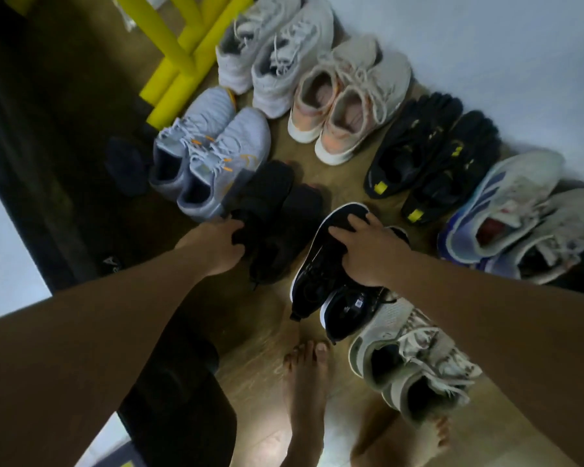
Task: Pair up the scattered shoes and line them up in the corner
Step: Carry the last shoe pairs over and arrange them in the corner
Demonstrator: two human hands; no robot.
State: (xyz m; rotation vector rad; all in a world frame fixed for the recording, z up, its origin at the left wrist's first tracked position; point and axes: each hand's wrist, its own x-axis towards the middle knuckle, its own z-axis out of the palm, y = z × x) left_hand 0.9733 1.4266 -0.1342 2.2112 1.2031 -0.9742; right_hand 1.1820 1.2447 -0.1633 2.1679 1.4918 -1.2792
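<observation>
My left hand (216,244) grips the heel side of an all-black pair of shoes (277,210) in the middle of the floor. My right hand (368,247) holds a black pair with white soles (321,281) from above, fingers spread over the toe. Along the white wall stand a white pair (277,55), a beige-and-peach pair (344,96), black toe shoes with yellow tags (432,156) and a white-and-blue pair (506,217). A pale blue pair with orange accents (213,153) sits to the left. A grey-white pair (408,358) lies under my right forearm.
Yellow foam-padded bars (179,52) stand at the back left. A dark sock (125,166) lies beside the pale blue pair. A dark furniture edge (31,163) runs along the left. My bare feet (307,382) stand on the wooden floor at the bottom.
</observation>
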